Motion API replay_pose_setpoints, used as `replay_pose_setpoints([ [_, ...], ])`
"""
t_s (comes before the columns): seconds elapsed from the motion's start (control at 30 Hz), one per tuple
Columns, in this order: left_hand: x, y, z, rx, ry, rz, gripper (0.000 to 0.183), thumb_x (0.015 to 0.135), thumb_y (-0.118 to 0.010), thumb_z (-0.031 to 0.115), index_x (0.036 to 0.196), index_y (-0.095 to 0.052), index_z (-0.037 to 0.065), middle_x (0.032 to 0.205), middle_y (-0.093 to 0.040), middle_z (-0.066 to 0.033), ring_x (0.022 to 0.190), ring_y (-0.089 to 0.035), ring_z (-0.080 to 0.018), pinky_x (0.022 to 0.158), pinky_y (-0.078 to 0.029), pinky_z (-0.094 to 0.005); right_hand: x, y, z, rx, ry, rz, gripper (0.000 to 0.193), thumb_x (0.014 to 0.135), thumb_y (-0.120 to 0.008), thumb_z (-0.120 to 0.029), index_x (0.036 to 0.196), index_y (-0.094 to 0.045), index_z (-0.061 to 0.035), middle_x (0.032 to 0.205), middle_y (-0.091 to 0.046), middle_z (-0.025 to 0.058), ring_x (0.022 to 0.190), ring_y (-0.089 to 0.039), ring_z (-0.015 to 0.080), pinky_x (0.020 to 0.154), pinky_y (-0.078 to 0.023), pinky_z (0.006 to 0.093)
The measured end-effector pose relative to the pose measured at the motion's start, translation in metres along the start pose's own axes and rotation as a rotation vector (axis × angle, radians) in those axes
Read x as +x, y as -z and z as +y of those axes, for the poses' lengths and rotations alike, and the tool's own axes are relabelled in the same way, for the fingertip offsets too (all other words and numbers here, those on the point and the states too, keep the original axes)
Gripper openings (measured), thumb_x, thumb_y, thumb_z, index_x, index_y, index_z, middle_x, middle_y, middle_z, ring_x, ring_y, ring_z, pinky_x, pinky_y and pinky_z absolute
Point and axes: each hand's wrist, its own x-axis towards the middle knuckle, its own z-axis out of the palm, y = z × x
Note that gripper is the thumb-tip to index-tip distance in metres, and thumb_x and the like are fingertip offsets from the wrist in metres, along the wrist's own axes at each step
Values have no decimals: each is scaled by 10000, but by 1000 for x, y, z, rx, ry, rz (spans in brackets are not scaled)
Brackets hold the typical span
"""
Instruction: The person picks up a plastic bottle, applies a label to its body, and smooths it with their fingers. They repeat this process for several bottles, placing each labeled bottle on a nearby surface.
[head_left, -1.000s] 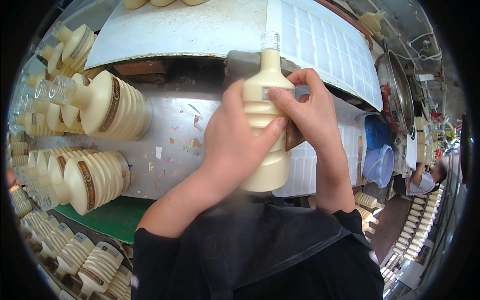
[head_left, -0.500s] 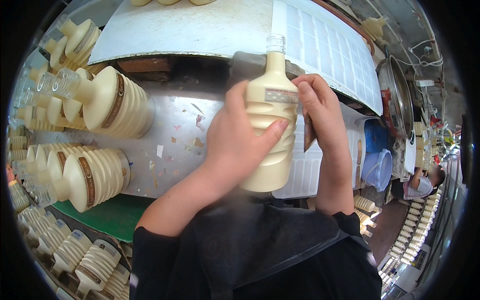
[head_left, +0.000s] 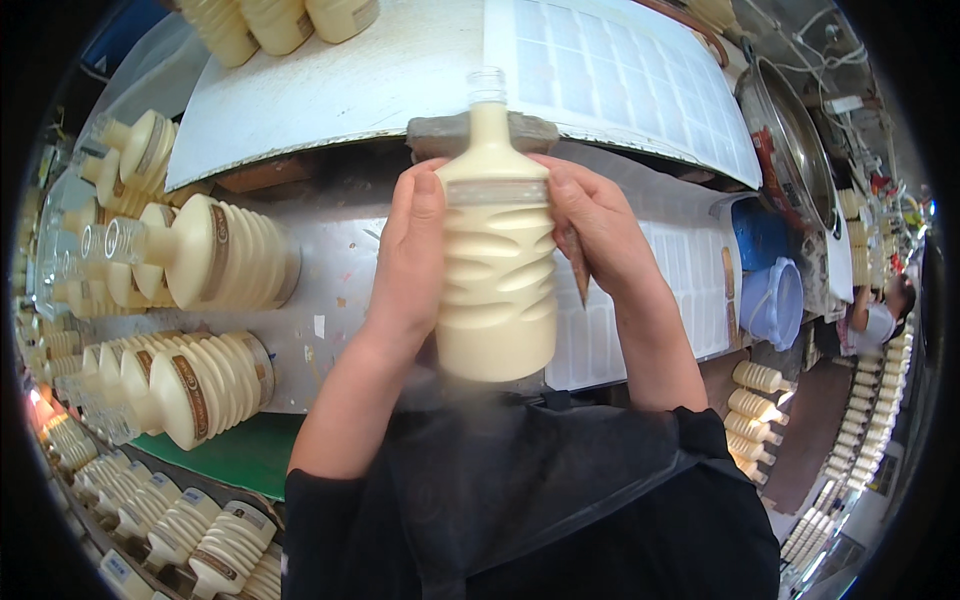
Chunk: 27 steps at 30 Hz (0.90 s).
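Head view: holding bottle point(head_left: 495, 350) at centre, neck-first toward twelve, with fingers point(head_left: 428, 205) of left hand point(head_left: 405, 258) and right hand point(head_left: 605, 235) pressed to opposite sides, brown piece point(head_left: 576, 264) tucked in right. Already bearing label point(head_left: 497, 192) across shoulder; cannot judge remainder without seeing far side.

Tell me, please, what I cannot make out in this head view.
Head view: most fingers of the left hand, hidden behind the cream, ribbed, clear-necked bottle.
Head view: upper end of the brown pointed piece, covered by the right hand.
Head view: necks of three cream ribbed bottles, cut off by the top edge.
Head view: hands of the pale-shirted co-worker, too small, blurred.
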Motion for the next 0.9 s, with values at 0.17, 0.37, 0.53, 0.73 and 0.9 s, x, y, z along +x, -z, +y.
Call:
replay_pose_setpoints([
  [0.17,3,-3,-3,43,28,-2,457,1141,-344,384,1348,-530,21,1235,-629,-104,1120,-598,-153,1009,-482,-323,3,-3,2,33,36,13,410,1064,-551,-260,1326,-644,41,1204,-709,85,1086,-646,130,959,-513,297],
  [0.37,1,-5,-1,45,3,2,428,1141,-342,330,1353,-518,3,1241,-627,-118,1129,-605,-166,1008,-489,-338,6,0,8,-1,62,9,460,1078,-571,-304,1360,-611,57,1154,-716,96,1005,-659,108,879,-539,256],
  [0.53,1,-6,0,36,14,8,425,1142,-329,313,1357,-516,-2,1249,-626,-124,1134,-606,-171,1011,-487,-337,6,2,5,-27,62,-1,464,1077,-567,-324,1371,-610,33,1074,-725,72,867,-655,58,723,-545,206],
  [0.73,2,-6,-2,33,1,12,428,1143,-323,311,1362,-517,-2,1252,-626,-122,1135,-608,-173,1015,-486,-337,-2,3,0,40,20,-43,458,1083,-551,-325,1375,-606,23,970,-718,33,675,-590,-12,491,-445,145],
  [0.9,1,-6,-2,38,4,7,429,1143,-329,319,1356,-519,-1,1249,-629,-126,1135,-613,-179,1017,-490,-342,2,-5,4,23,79,38,442,1080,-562,-290,1380,-602,32,1021,-727,55,758,-628,22,598,-502,167],
])
